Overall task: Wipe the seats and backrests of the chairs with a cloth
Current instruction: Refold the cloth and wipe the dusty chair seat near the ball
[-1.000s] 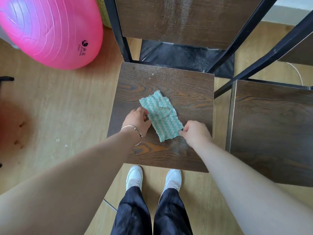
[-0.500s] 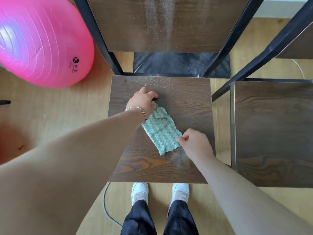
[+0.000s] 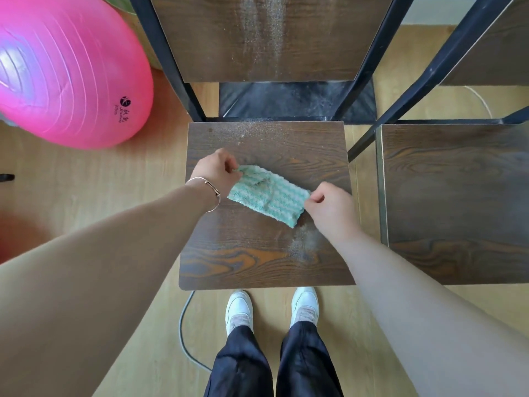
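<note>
Two pinches on the cloth [image 3: 267, 196], left hand [image 3: 217, 173] and right hand [image 3: 329, 207] at opposite ends. Stretched over the seat [image 3: 257, 259], likely for refolding.

Cloth [image 3: 267, 194]: green-white striped, folded, stretched between left hand [image 3: 217, 174] and right hand [image 3: 329, 209], pinched at both ends. Seat [image 3: 257, 253] beneath hands: dark wood, dust patch near right wrist. Backrest [image 3: 269, 38] beyond hands: dusty streak.
</note>
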A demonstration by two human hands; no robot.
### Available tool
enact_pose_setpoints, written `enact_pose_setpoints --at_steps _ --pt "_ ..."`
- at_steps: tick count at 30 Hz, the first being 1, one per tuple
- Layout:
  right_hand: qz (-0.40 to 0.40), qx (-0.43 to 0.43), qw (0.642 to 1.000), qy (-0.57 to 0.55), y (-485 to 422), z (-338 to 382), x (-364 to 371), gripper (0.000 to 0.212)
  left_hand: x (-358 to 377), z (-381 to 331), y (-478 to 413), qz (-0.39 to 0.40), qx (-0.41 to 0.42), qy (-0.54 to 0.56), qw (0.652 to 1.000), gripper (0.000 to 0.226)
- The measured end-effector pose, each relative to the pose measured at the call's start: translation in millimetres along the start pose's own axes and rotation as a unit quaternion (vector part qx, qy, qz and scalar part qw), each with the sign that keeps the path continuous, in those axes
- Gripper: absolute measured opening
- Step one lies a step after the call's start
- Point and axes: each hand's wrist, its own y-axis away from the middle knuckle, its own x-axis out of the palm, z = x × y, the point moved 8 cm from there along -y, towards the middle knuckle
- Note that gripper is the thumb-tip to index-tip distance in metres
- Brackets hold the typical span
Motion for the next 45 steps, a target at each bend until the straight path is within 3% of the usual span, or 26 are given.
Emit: enact_pose_setpoints --at_steps 3,5,7,10,15,23,26,31,45 --pt "0.008 0.024 0.997 -0.074 3.4 4.2 -13.0 0.008 -11.0 7.1 17.4 -0.011 -0.013 0.06 0.998 0.024" --pt "0.026 0.033 0.99 -0.135 7.9 7.9 -18.9 0.023 -15.9 6.9 30.1 -0.006 -0.001 0.064 0.998 0.031" --pt "0.037 0.03 0.986 -0.16 15.2 12.8 -27.1 0.031 -20.0 6.5 44.1 -0.001 0.004 0.07 0.998 0.028" --pt "0.044 0.034 0.981 -0.185 28.7 15.5 -38.0 0.024 -23.0 8.0 66.7 0.009 -0.011 0.092 0.996 0.018" --pt "0.061 0.023 0.98 -0.19 54.0 23.2 -54.5 0.016 -30.2 4.9 101.7 0.013 -0.015 0.117 0.993 0.007" --pt "0.159 0.014 0.967 -0.201 109.7 37.5 -80.9 0.008 -58.4 4.3 160.3 0.022 0.005 0.14 0.99 0.029" --pt "0.176 0.019 0.966 -0.189 123.7 41.9 -92.6 0.009 -63.9 6.0 173.1 0.049 0.0 0.123 0.991 0.02" --pt "0.173 0.033 0.968 -0.181 128.0 46.3 -105.4 0.012 -73.5 -6.5 176.8 0.062 -0.006 0.095 0.994 0.009" --pt "0.169 0.04 0.97 -0.172 134.2 30.6 -110.1 0.011 -83.7 -22.3 187.3 0.106 0.017 0.102 0.989 0.015"
